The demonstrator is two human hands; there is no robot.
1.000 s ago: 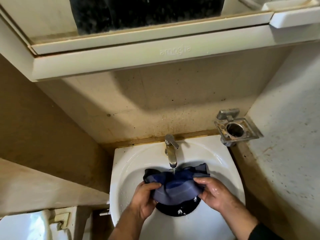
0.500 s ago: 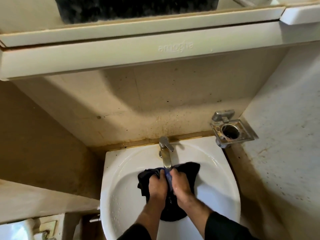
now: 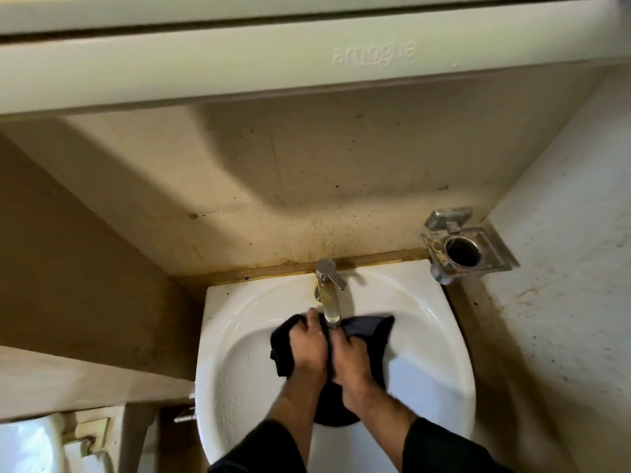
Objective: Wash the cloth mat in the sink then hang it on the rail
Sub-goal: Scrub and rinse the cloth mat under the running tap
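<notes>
While I lean over the white sink [image 3: 239,363], both of my hands work side by side in the basin, directly below the spout of the tap [image 3: 329,295]. My left hand [image 3: 309,348] has its fingers curled round a bunched fold of the dark cloth mat [image 3: 370,331], with the thumb lifted near the tap's spout. My right hand [image 3: 350,361] lies just beside it, knuckles up, fingers bent down into the same cloth and gripping it. The two hands touch or nearly touch along their inner edges; the cloth is pressed between and beneath them.

The cloth mat is inside the basin, crumpled. One dark corner sticks out to the left of my left hand, a wider flap with a bluish sheen spreads to the right under the spout, and a further dark mass lies below my wrists over the bottom of the bowl. I cannot tell whether water is running from the spout.

Both forearms are bare, with dark sleeves [image 3: 444,448] pushed up near the lower edge of the view. A metal holder [image 3: 464,249] with a round opening is fixed in the corner to the right of the sink, level with its back edge. A pale cabinet [image 3: 307,59] with raised lettering overhangs the stained wall [image 3: 307,186] behind the tap.
</notes>
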